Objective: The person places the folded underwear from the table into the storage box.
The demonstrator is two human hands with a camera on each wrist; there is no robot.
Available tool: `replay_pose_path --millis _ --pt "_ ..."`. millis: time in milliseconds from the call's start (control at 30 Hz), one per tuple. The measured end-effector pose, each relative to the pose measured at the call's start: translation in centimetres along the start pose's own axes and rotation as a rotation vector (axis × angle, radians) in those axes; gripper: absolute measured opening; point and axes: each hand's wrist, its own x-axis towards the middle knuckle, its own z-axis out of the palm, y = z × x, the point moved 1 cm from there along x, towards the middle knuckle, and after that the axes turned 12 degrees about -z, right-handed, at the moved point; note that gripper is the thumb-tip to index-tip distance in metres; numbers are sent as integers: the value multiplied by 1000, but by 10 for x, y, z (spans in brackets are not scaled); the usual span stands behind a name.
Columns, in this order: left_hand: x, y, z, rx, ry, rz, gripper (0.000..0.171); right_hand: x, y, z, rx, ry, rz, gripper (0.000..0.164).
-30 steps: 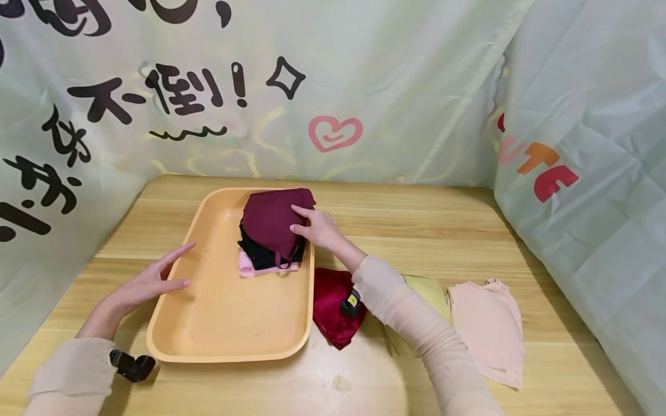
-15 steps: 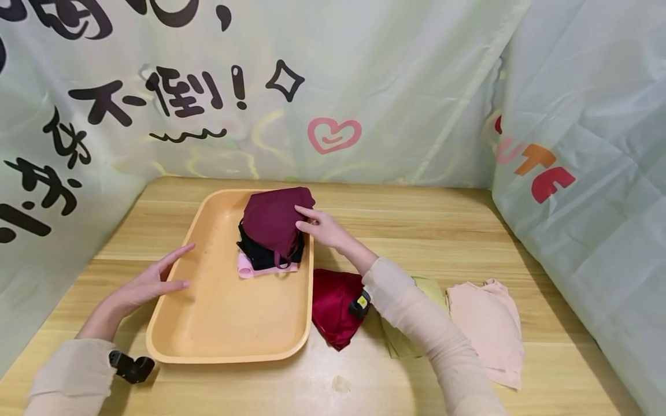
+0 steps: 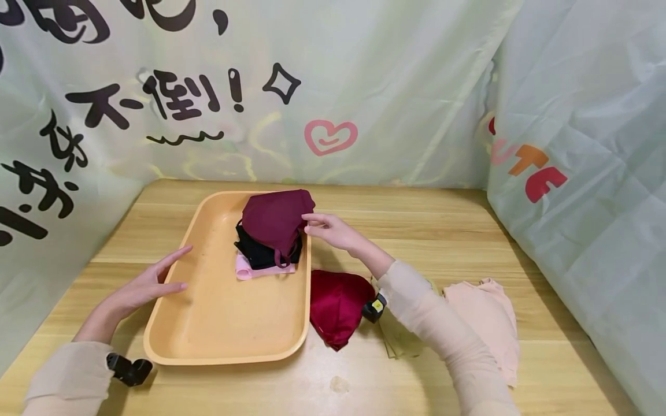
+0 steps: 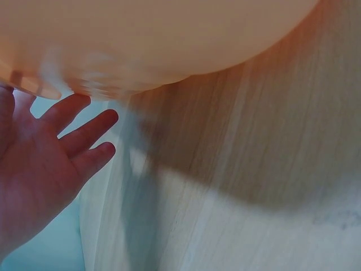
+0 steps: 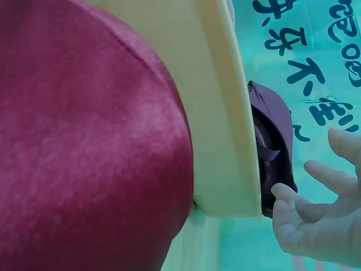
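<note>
Left: the left hand (image 3: pixel 143 289) is held at the near-left rim of the tray (image 3: pixel 229 341), fingers spread and nothing gripped; whether the rim is touched cannot be told. Centre: in the tray's far right part, the purple garment (image 3: pixel 273 216) is stacked on a black garment (image 3: pixel 256 254), with a pink cloth (image 3: pixel 243 268) beneath. The step in hand is judged to be the letting-go of this top piece, number 3. Right: the right hand (image 3: pixel 335 231) is placed at that piece's right edge, fingers loosely extended, nothing pinched. Next, a lift clear and a return to the red garment (image 3: pixel 338 306), just beside the tray, are probably called for. Compared with 0.5 s earlier, the right hand has been drawn rightward, its fingertips shifted from over the purple garment towards its edge; the left hand is left essentially unmoved.
</note>
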Motion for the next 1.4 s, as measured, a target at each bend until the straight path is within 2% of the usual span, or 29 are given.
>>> replay_pose_path --millis 400,533,1100,1200,1400 --pt "-1 -2 1 17 6 -14 73 -16 6 -4 -3 -58 -2 47" --pt "-1 -2 1 36 6 -16 73 -21 8 -5 10 -75 25 50" --pt "0 -1 -1 21 5 -8 73 -39 22 -11 -37 -228 86 62" --pt "0 -1 -1 26 7 -4 73 -42 24 -10 -37 -276 120 68" --pt "0 -1 0 29 8 -1 73 -50 29 -7 -107 -467 187 83"
